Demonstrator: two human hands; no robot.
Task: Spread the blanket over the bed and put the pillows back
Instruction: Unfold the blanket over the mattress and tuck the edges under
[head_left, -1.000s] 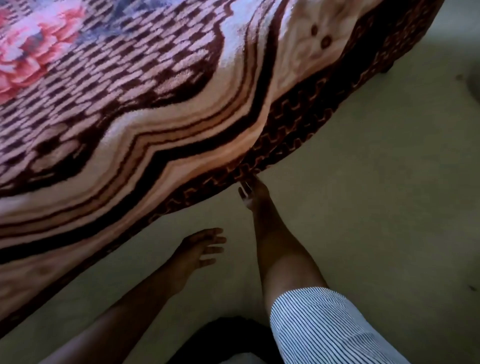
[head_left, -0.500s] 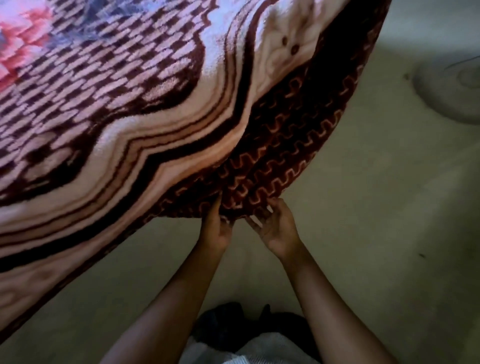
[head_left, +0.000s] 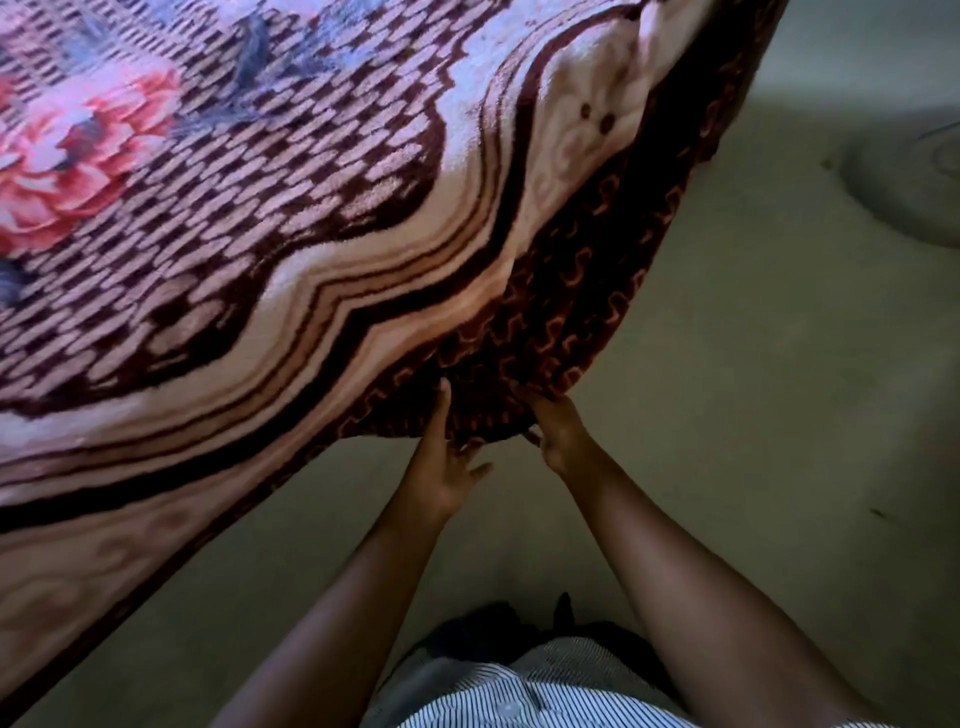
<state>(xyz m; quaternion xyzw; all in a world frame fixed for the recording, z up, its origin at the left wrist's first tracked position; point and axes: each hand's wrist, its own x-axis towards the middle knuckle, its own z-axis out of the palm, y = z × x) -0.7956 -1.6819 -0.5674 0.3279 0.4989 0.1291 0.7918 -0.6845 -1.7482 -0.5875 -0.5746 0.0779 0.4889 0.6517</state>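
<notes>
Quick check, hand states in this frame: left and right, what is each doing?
Left hand: one straight finger lies on the hem of the brown patterned plush blanket; grip cannot be told.
Right hand: closed, gripping the blanket's bunched hem.

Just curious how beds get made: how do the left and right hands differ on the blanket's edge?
The left hand lays a straight finger up the blanket's dark border, thumb free; the right hand has its fingertips tucked into the hem, hidden. The left hand sits lower in view than the right hand. Both meet the same hanging edge.
</notes>
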